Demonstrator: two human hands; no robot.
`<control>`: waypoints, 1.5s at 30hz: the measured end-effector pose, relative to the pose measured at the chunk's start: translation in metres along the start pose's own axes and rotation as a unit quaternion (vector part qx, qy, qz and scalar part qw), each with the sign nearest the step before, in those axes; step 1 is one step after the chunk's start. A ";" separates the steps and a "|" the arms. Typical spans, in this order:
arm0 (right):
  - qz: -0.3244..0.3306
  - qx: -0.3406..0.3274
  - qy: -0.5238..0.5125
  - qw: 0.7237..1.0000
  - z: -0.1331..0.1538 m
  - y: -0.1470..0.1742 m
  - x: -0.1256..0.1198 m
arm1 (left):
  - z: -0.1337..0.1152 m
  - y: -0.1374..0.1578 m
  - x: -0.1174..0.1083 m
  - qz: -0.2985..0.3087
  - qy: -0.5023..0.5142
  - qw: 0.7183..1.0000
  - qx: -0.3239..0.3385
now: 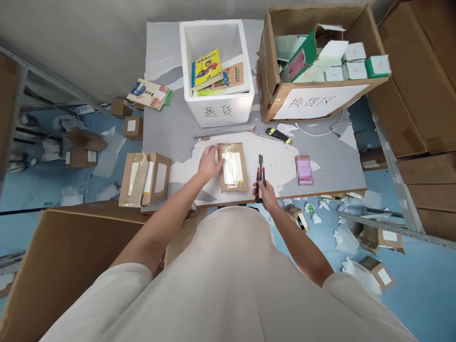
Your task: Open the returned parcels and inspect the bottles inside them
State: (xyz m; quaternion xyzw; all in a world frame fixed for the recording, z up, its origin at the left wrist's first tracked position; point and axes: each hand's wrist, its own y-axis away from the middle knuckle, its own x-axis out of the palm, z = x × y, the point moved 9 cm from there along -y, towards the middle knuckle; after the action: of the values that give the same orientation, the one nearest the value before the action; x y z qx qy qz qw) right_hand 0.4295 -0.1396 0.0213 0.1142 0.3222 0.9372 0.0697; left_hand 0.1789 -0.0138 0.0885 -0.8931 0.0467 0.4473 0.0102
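Observation:
A small brown cardboard box (pixel 232 167) lies on the worktable, with a white label and shiny clear tape across its top. My left hand (pixel 210 163) rests at the box's left side, fingers apart and not wrapped around it. To the right of the box, my right hand (pixel 266 194) grips a red and black utility knife (pixel 260 183). Its dark blade is out and points away from me, apart from the box. Beyond it on the table lies a second cutter, yellow and black (pixel 279 135).
Behind stand a white foam box (pixel 219 107) holding books and a large carton (pixel 320 102) full of green and white boxes. Several books (pixel 148 94) lie at the table's left edge. An opened box (pixel 156 180) sits front left, a pink blurred item (pixel 304 170) to the right.

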 end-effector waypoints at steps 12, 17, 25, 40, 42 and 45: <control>0.018 0.024 -0.143 0.989 -0.016 0.016 0.015 | 0.060 0.007 0.013 -0.008 0.092 0.978 -0.190; 0.009 -0.062 -0.064 0.996 0.035 -0.037 0.016 | 0.073 0.088 0.006 -0.029 0.106 0.958 -0.265; 0.004 -0.103 0.177 0.979 0.066 -0.050 -0.002 | 0.050 0.104 -0.009 -0.080 0.038 0.979 -0.183; 0.132 -0.010 0.245 0.961 0.047 -0.013 -0.024 | -0.007 0.043 0.029 0.102 -0.124 0.986 0.047; 0.151 -0.006 0.257 0.955 0.056 -0.017 -0.026 | -0.006 0.042 0.029 0.093 -0.103 0.989 0.047; 0.187 0.005 0.275 0.943 0.068 -0.019 -0.029 | -0.001 0.040 0.029 0.084 -0.097 0.991 0.028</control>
State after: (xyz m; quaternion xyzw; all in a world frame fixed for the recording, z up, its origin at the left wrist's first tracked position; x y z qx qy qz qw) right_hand 0.4758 -0.0906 0.0571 -0.0896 0.3062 0.9268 -0.1983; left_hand 0.1936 -0.0559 0.0670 -0.8379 0.1326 0.5295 0.0025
